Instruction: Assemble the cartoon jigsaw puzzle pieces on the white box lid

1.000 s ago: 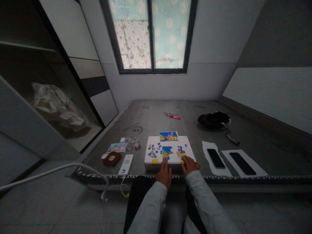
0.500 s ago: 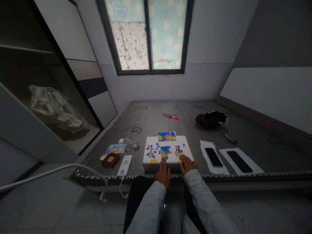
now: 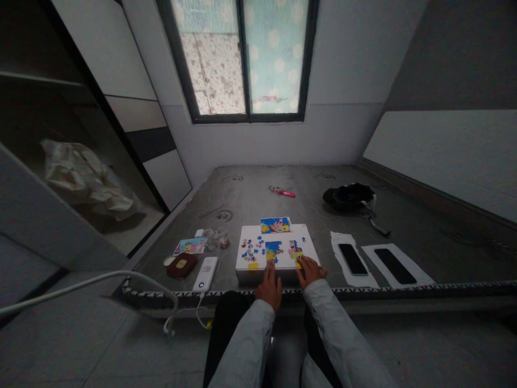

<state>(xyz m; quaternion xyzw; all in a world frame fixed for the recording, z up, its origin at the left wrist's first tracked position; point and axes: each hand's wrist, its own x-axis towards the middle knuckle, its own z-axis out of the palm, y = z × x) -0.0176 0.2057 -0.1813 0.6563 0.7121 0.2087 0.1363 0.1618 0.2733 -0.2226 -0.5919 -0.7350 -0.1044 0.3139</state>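
A white board [image 3: 246, 264] lies on the grey mattress in front of me, with loose blue puzzle pieces [image 3: 251, 250] and a joined blue and yellow patch [image 3: 274, 250] on it. My left hand [image 3: 270, 286] rests at the board's near edge, fingers stretched toward the joined patch. My right hand [image 3: 310, 271] lies on the board's near right corner, fingers spread over a yellow and blue cluster [image 3: 295, 250]. A colourful picture card [image 3: 275, 224] lies at the board's far edge.
Two dark phones [image 3: 353, 259] [image 3: 395, 265] lie on white paper to the right. A white power bank [image 3: 205, 273], a brown round case [image 3: 181, 265] and a small picture card [image 3: 189, 246] sit left. A black hat [image 3: 349, 196] and red item [image 3: 283, 192] lie further back.
The view has shifted slightly; both hands stay at the board's near edge with hardly any movement.
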